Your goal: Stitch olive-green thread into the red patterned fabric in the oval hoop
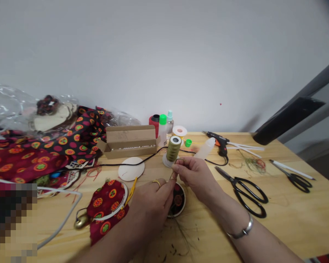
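Note:
Close together at the middle of the table, my left hand [153, 199] and my right hand [199, 179] are both closed in a pinch. A thin dark thread [180, 159] loops at my right fingertips, and a short strand shows by my left fingertips. Under my left hand lies a round disc covered in dark patterned fabric [178, 201], partly hidden. Loose green thread ends [183, 233] spread below it. Just behind my fingers stands a spool of olive thread [174, 149]. Left of my left hand rests a maroon patterned fabric piece [105, 199] with a white rim and a brass bell [81, 221].
Large black scissors [244, 191], smaller scissors [293, 177] and a glue gun [220, 142] lie to the right. Behind are an open cardboard box [130, 146], a green-capped bottle [162, 129] and a white oval [131, 168]. Patterned fabric [84, 131] heaps at left. A black cable [120, 164] crosses the table.

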Tool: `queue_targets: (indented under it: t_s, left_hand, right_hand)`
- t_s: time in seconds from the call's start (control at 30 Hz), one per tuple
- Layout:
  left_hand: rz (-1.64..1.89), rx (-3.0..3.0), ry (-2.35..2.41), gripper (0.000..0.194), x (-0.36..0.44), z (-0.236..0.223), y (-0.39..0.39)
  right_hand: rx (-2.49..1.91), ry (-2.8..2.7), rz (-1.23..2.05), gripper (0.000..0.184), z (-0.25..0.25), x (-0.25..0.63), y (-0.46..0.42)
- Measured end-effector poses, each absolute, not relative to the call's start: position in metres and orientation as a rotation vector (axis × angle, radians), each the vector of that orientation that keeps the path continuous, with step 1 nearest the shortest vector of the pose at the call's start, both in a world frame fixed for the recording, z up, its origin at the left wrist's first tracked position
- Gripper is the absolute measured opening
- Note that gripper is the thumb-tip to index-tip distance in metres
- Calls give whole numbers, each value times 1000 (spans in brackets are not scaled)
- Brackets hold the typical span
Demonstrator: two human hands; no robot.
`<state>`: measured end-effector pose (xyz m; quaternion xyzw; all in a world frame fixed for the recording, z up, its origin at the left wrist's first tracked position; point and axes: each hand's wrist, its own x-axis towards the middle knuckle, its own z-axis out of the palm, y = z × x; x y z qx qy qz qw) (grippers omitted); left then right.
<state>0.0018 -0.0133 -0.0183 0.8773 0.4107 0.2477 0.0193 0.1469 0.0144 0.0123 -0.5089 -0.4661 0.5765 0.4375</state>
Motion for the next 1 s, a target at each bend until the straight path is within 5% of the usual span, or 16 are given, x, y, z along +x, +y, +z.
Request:
queue_targets:
  t_s: [0.33, 0.67, 1.0]
  left_hand:
    - [755, 2542, 1254, 25, 3, -12, -17]
    - [1374, 1721, 1330, 8, -1, 3, -7]
    - [981, 937, 878, 48, 11, 5, -6]
  right_hand:
    - [-1252, -1203, 1421, 15, 11, 149, 15]
    - [-1266, -1207, 1418, 15, 16, 149, 14]
    - [-1257, -1256, 1445, 11, 8, 145, 11]
